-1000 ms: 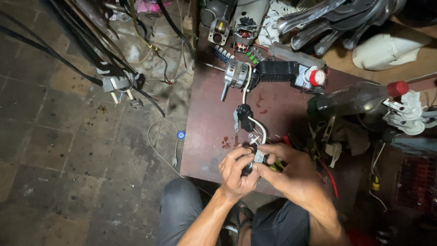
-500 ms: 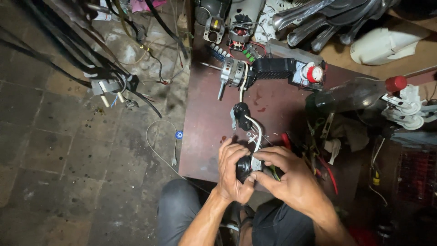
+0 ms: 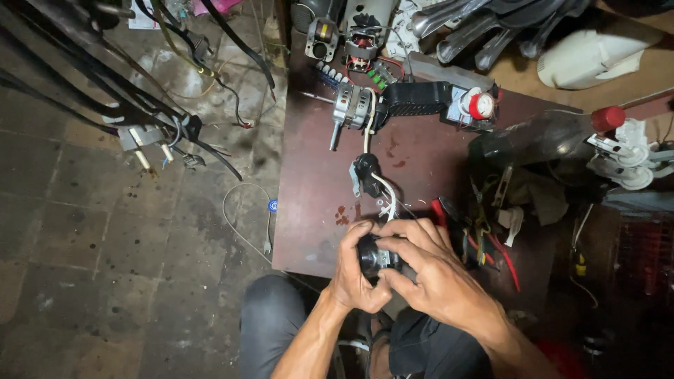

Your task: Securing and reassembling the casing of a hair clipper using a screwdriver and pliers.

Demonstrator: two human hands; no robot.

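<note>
In the head view, both hands meet over the near edge of the dark red table. The left hand curls its fingers tightly around a small black round part, while the right hand wraps over it from the other side, fingers bent and gripping. A white wire runs from the part up the table to a black plug piece. Farther up the table lies a small motor beside a black housing.
</note>
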